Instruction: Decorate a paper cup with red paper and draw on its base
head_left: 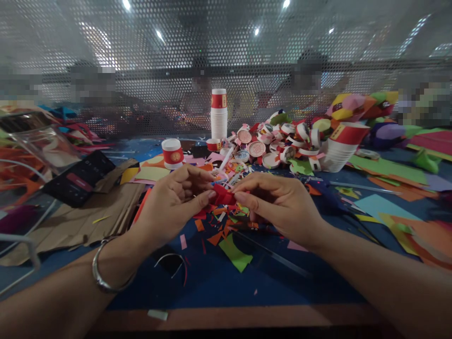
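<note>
Between both hands, over the middle of the blue table, is a small folded piece of red paper [223, 195]. My left hand [180, 200] pinches its left end between thumb and forefinger. At its right end my right hand [270, 200] pinches it the same way, with the other fingers curled behind. Paper scraps [215, 226] in orange, white and pink lie scattered under the hands, along with a larger green scrap [236, 252]. Part of the red piece is hidden by my fingertips.
Behind the hands are a red-and-white paper cup [173, 153], a tall stack of cups [219, 115] and a heap of cut cup bottoms [256, 149]. Tilted cups [341, 146] stand at right. Left lie cardboard [102, 216] and a phone [79, 179]. A perforated screen [158, 61] bounds the back.
</note>
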Available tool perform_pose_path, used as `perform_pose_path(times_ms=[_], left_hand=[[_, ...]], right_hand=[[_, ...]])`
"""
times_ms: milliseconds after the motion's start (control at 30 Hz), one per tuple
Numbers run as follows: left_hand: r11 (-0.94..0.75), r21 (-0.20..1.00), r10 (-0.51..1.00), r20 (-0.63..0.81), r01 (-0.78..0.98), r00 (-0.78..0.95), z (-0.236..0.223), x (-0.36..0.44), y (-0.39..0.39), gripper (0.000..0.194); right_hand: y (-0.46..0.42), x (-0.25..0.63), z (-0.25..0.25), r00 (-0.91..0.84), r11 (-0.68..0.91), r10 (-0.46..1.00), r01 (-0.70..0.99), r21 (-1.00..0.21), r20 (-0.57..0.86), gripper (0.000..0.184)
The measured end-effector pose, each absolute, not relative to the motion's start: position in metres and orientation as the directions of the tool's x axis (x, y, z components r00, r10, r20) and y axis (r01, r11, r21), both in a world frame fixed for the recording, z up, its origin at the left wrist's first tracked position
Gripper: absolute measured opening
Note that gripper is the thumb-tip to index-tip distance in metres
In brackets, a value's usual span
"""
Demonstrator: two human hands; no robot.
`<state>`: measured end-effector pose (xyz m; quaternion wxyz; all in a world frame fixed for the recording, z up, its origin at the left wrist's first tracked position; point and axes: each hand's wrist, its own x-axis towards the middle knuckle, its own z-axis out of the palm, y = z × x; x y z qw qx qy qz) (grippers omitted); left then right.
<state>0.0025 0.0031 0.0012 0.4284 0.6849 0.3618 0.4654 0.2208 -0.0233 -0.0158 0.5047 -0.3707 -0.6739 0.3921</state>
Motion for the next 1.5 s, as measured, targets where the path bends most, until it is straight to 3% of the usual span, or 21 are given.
perform_pose_path(times_ms=[367, 533, 767, 1000, 1500], left_hand=[[-0.464, 0.851, 0.869, 0.382, 0.248, 0.316, -0.001, 0.001, 0.0, 0.023], [-0.622, 0.7, 0.778, 0.502, 0.351, 0.378, -0.008, -0.002, 0.0, 0.031], [-0.486, 0.852, 0.837, 0.391, 0.192, 0.383, -0.005, 0.002, -0.002, 0.031], [-0.292, 0.952, 0.88, 0.232, 0.088, 0.414, 0.002, 0.001, -0.003, 0.034], [-0.203, 0.979, 0.855, 0.182, -0.01, 0.486, 0.003, 0.004, -0.008, 0.042]], right_hand=[[-0.023, 0.222, -0.017, -0.205, 0.549, 0.833, 0.185, -0.815, 0.514, 0.016], [-0.022, 0.221, -0.019, -0.201, 0.709, 0.7, 0.304, -0.636, 0.685, 0.01], [-0.018, 0.22, -0.023, -0.317, 0.827, 0.544, 0.358, -0.433, 0.777, 0.01], [-0.019, 0.22, -0.022, -0.317, 0.828, 0.523, 0.409, -0.384, 0.791, 0.009], [-0.02, 0.219, -0.023, -0.278, 0.813, 0.515, 0.457, -0.36, 0.811, 0.008]])
